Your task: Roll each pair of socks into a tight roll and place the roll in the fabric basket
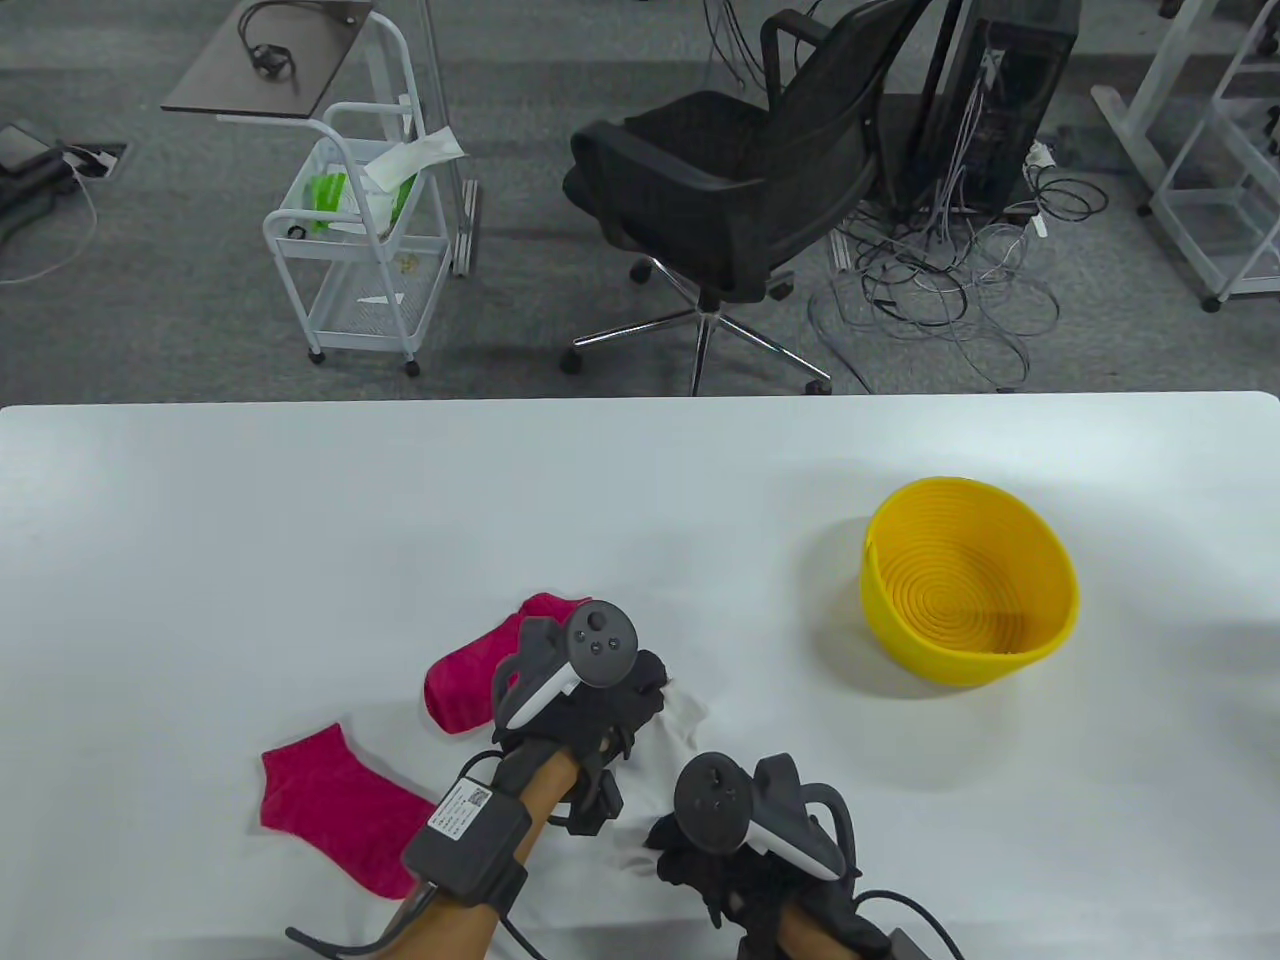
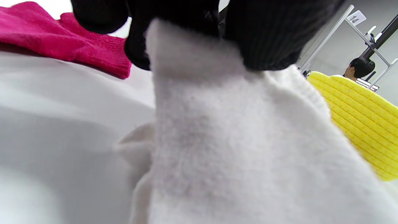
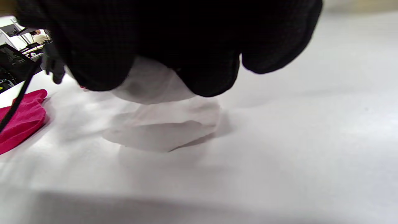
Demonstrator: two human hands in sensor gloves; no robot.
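A white sock [image 1: 686,714] lies low on the white table [image 1: 300,520], stretched between my two hands. My left hand [image 1: 640,695] pinches its far end; in the left wrist view the gloved fingers [image 2: 264,37] clamp the white sock [image 2: 236,140] at the top. My right hand [image 1: 690,860] grips the near end; in the right wrist view the white sock [image 3: 161,124] hangs bunched under its curled fingers [image 3: 205,74]. One pink sock [image 1: 465,675] lies beside my left hand. Another pink sock [image 1: 335,810] lies flat at the near left. The yellow basket [image 1: 968,590] stands at the right.
Beyond the table's far edge stand a black office chair [image 1: 740,170], a white trolley [image 1: 360,230] and a tangle of cables [image 1: 940,280]. A person [image 2: 360,67] shows far behind the basket [image 2: 363,118] in the left wrist view.
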